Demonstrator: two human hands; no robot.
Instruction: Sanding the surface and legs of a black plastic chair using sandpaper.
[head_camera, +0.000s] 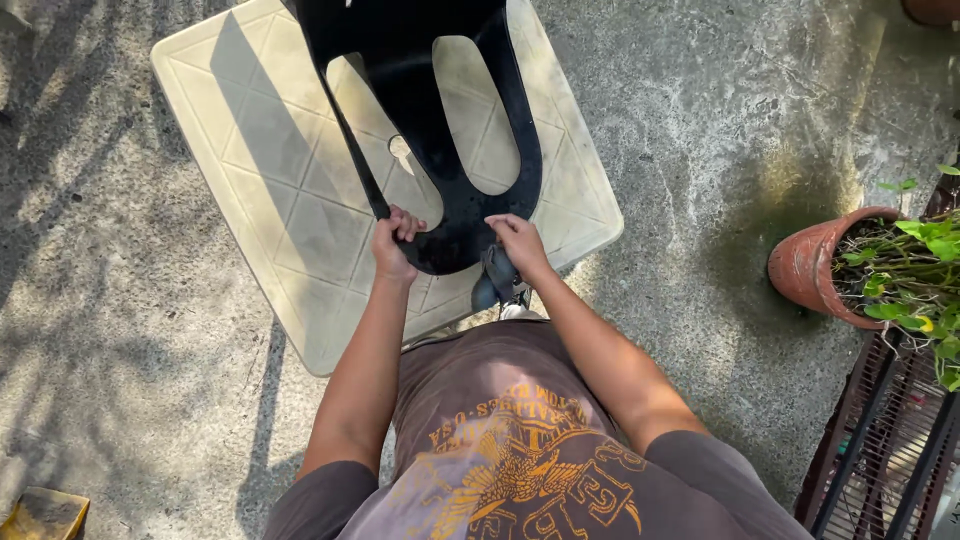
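Two hands hold a big black cutout board (440, 215) over a pale plastic table (270, 170). From the head camera, the left hand (393, 243) has its fingers curled tight round the board's thin edge at 9 o'clock. The right hand (516, 240) pinches a dark cloth (497, 278) against the board's bottom rim at 3 o'clock. Far off at 3 o'clock lies a tipped clay pot (815, 265) with green leaves.

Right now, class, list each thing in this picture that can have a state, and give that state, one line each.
Left hand: closed around the edge of the black panel.
Right hand: pressing a dark cloth on the panel.
Black panel: held tilted over the table.
Beige table: standing on concrete.
Flower pot: tipped sideways.
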